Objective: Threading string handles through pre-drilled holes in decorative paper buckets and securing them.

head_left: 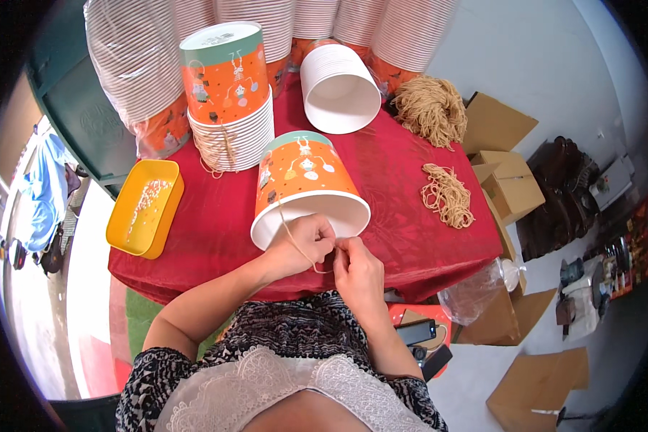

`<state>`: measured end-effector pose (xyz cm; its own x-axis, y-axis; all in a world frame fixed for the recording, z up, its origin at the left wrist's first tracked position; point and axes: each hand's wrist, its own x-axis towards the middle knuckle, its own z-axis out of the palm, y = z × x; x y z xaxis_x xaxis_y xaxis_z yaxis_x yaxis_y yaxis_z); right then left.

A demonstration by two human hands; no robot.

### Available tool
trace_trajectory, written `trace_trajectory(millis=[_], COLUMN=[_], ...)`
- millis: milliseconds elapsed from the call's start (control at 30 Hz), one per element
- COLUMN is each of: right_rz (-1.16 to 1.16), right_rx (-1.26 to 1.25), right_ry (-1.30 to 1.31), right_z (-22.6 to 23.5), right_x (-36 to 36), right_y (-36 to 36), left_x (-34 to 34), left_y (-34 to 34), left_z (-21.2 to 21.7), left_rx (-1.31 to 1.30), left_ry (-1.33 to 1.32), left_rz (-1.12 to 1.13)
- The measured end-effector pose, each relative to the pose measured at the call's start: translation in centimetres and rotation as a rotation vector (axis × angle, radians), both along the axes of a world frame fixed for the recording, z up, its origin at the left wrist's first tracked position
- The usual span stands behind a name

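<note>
An orange paper bucket (317,173) with a green base band and printed figures lies on its side, its white mouth toward me. In front of that mouth my left hand (301,241) is closed in a pinch, and my right hand (358,270) pinches right beside it, fingertips nearly touching. A thin tan twine (292,232) comes from the bucket's rim, crosses over my left hand and loops below toward my right fingers. What lies between the fingertips is too small to make out fully.
Upside-down stacked buckets (227,79) with twine around them stand behind, beside a white bucket stack (340,90) on its side. A yellow tray (167,216) holds small beads. Twine bundles (448,196) lie right on the red cloth (403,252). Cardboard boxes (507,183) stand beyond.
</note>
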<state>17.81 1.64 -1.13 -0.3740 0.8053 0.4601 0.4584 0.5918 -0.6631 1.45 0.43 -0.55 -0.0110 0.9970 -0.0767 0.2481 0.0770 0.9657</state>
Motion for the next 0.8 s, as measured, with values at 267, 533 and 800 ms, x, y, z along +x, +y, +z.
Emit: trace_trajectory(millis=[267, 533, 800], right_rz=[-0.021, -0.021, -0.014], right_rx=[0.013, -0.020, -0.032], right_ry=[-0.001, 0.031, 0.042], right_z=[0.2, 0.1, -0.3], right_x=[-0.3, -0.5, -0.5], right_y=[0.2, 0.6, 0.9], left_x=[0.2, 0.1, -0.2], left_y=[0.0, -0.5, -0.6], left_z=[1.0, 0.7, -0.1], left_rx=[-0.047, -0.053, 0.198], left_ry=[-0.024, -0.039, 0.217], left_rz=[0.002, 0.036, 0.088])
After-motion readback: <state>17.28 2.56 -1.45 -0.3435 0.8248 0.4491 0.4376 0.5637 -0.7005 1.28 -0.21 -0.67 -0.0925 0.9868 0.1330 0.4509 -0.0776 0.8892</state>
